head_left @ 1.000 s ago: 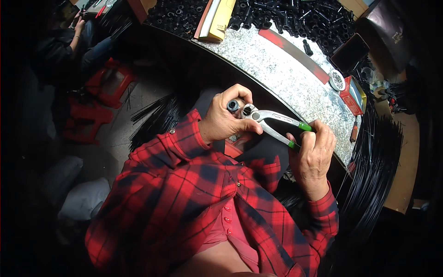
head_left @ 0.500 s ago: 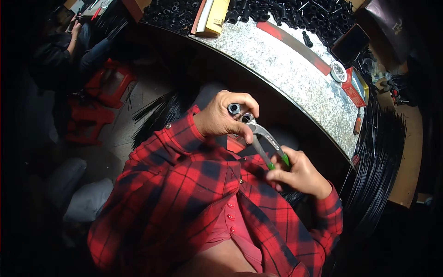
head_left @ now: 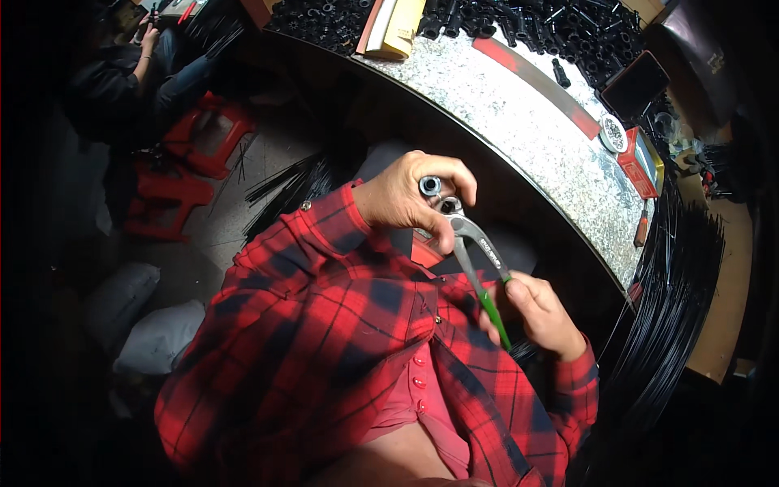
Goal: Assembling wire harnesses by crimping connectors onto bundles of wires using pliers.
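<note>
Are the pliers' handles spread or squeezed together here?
Spread: a gap shows between the green-covered handles of the pliers, held by the right hand. Cannot tell whether the jaws grip anything.

Workroom interior, unevenly lit.
Worktable (head_left: pixel 560 154), pale speckled top, brightly lit: beyond both the left hand (head_left: pixel 410 195) and the right hand (head_left: pixel 545 312). Stools (head_left: pixel 174 190), two, red: left of the left hand, on grey floor (head_left: pixel 223 219) with thin seams. Wooden board (head_left: pixel 725 300), brown: well right of the right hand. Second table (head_left: pixel 173 9), pale, partly visible: far beyond and left of the left hand. Outer surroundings: deep shadow.
</note>
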`<state>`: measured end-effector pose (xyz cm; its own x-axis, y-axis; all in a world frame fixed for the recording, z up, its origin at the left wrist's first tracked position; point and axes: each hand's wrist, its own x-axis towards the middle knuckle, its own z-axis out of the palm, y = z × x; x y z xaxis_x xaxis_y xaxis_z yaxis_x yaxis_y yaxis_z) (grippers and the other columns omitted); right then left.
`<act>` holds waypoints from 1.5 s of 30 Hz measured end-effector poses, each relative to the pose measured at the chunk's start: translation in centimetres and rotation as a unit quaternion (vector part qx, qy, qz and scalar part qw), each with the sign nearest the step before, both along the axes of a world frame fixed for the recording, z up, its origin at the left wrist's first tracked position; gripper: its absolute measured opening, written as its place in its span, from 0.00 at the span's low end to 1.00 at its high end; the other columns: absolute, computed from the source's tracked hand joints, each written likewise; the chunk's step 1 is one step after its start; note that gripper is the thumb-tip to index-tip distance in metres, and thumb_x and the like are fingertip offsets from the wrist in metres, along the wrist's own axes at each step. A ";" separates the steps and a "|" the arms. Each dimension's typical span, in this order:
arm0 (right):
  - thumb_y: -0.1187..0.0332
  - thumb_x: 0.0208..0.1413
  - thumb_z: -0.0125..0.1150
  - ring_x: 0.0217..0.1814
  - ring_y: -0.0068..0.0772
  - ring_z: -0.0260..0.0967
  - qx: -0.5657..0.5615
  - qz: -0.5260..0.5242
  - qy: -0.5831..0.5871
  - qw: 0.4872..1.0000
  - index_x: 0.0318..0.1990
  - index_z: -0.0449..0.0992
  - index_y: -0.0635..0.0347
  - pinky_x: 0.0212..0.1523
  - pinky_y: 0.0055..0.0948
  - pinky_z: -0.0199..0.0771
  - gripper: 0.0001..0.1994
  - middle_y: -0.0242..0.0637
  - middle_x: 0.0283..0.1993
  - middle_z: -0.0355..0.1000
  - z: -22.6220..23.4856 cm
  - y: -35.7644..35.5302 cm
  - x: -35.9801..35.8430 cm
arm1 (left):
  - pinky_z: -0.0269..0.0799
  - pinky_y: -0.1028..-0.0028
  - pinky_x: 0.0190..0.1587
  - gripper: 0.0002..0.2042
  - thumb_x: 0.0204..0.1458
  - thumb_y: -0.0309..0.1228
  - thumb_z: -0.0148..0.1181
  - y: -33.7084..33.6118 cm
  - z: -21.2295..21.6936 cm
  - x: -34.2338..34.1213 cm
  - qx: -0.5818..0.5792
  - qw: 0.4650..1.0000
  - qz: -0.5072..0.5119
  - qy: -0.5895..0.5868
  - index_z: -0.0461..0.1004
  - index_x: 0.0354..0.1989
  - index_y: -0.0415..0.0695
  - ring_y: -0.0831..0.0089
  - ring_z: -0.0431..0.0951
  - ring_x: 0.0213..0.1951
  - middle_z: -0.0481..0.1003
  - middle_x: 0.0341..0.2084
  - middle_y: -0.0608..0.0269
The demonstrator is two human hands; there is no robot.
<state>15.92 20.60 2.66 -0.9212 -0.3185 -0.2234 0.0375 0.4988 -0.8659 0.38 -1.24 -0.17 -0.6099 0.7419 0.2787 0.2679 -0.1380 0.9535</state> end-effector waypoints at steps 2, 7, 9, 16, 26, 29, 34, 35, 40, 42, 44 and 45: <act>0.72 0.52 0.56 0.26 0.29 0.68 -0.240 -0.022 -0.284 0.928 0.46 0.64 0.67 0.27 0.25 0.67 0.15 0.39 0.25 0.68 -0.7 0.3 -0.1 | 0.62 0.82 0.22 0.24 0.21 0.42 0.76 0.0 -1.0 -0.1 -0.007 0.996 -0.084 0.015 0.71 0.23 0.41 0.84 0.68 0.20 0.70 0.16 0.69; 0.71 0.56 0.52 0.22 0.30 0.69 0.049 -0.070 0.059 0.995 0.42 0.65 0.69 0.24 0.27 0.69 0.11 0.39 0.25 0.71 0.2 -1.7 0.2 | 0.62 0.82 0.22 0.27 0.18 0.45 0.75 0.2 -1.8 -0.6 0.013 0.998 -0.061 0.008 0.72 0.25 0.40 0.83 0.69 0.20 0.71 0.17 0.69; 0.71 0.55 0.52 0.22 0.30 0.68 0.093 -0.067 0.176 0.978 0.40 0.64 0.68 0.23 0.27 0.68 0.10 0.40 0.25 0.70 -1.0 -1.2 -0.6 | 0.63 0.81 0.22 0.26 0.19 0.44 0.75 0.2 -1.0 -0.5 0.015 0.999 -0.049 -0.004 0.72 0.25 0.40 0.82 0.70 0.20 0.72 0.17 0.68; 0.76 0.46 0.58 0.27 0.37 0.69 -0.004 -0.037 -0.051 0.998 0.42 0.63 0.67 0.25 0.27 0.67 0.15 0.46 0.30 0.68 -0.4 0.0 -1.2 | 0.64 0.81 0.23 0.24 0.22 0.40 0.76 0.4 -1.3 -0.6 0.028 0.991 -0.114 -0.068 0.72 0.26 0.40 0.81 0.71 0.20 0.72 0.18 0.67; 0.82 0.35 0.54 0.37 0.50 0.64 0.293 -0.058 0.257 0.919 0.50 0.61 0.67 0.36 0.36 0.66 0.27 0.49 0.37 0.61 -1.3 -0.6 -1.4 | 0.61 0.84 0.23 0.28 0.22 0.42 0.76 2.1 -1.8 0.6 0.007 0.999 -0.042 -0.006 0.69 0.31 0.40 0.86 0.67 0.21 0.69 0.16 0.69; 0.83 0.34 0.53 0.37 0.50 0.63 0.313 -0.056 0.288 0.903 0.50 0.60 0.67 0.38 0.37 0.65 0.28 0.48 0.35 0.59 -0.9 -0.5 -1.9 | 0.58 0.84 0.22 0.31 0.21 0.43 0.76 2.1 -1.9 0.7 0.015 0.999 -0.037 -0.006 0.68 0.34 0.40 0.87 0.64 0.20 0.67 0.15 0.71; 0.83 0.35 0.51 0.39 0.53 0.62 0.192 -0.003 0.177 0.965 0.51 0.60 0.67 0.40 0.39 0.65 0.27 0.51 0.38 0.60 -0.7 -0.4 -2.1 | 0.52 0.84 0.20 0.35 0.19 0.46 0.76 1.9 -1.5 0.6 -0.009 1.000 -0.029 0.007 0.66 0.37 0.41 0.89 0.58 0.18 0.61 0.13 0.75; 0.83 0.35 0.51 0.39 0.54 0.62 0.164 0.005 0.137 0.977 0.50 0.60 0.66 0.40 0.39 0.65 0.27 0.51 0.38 0.60 -0.9 -0.3 -2.1 | 0.51 0.84 0.20 0.36 0.19 0.46 0.76 1.9 -1.5 0.6 -0.012 1.000 -0.025 0.009 0.66 0.38 0.41 0.89 0.56 0.18 0.60 0.13 0.76; 0.81 0.41 0.51 0.38 0.55 0.66 0.114 -0.030 0.118 0.986 0.45 0.65 0.66 0.38 0.37 0.66 0.18 0.53 0.35 0.66 -1.7 -0.4 -2.4 | 0.49 0.83 0.20 0.36 0.18 0.47 0.75 2.0 -1.4 0.6 -0.016 0.999 -0.012 -0.033 0.66 0.38 0.41 0.89 0.54 0.18 0.56 0.13 0.77; 0.80 0.42 0.53 0.32 0.54 0.66 0.115 -0.050 0.091 0.988 0.39 0.65 0.67 0.33 0.37 0.66 0.13 0.52 0.29 0.66 -2.0 -0.5 -2.6 | 0.49 0.83 0.20 0.37 0.19 0.47 0.76 2.0 -1.4 0.8 -0.009 1.000 0.002 -0.015 0.65 0.38 0.41 0.89 0.54 0.18 0.56 0.13 0.77; 0.80 0.42 0.54 0.30 0.54 0.67 0.116 -0.060 0.077 0.988 0.36 0.66 0.67 0.31 0.36 0.66 0.11 0.51 0.27 0.66 -2.3 -0.5 -2.7 | 0.49 0.83 0.20 0.37 0.19 0.47 0.76 2.0 -1.4 0.8 -0.005 1.000 0.010 -0.006 0.65 0.39 0.41 0.89 0.54 0.18 0.56 0.13 0.77; 0.80 0.43 0.55 0.28 0.54 0.66 0.128 -0.067 0.092 0.985 0.35 0.65 0.67 0.29 0.36 0.66 0.10 0.51 0.26 0.66 -2.4 -0.6 -2.7 | 0.49 0.84 0.20 0.37 0.19 0.47 0.76 2.0 -1.5 0.8 -0.002 1.000 0.014 -0.006 0.65 0.40 0.41 0.89 0.54 0.19 0.56 0.13 0.78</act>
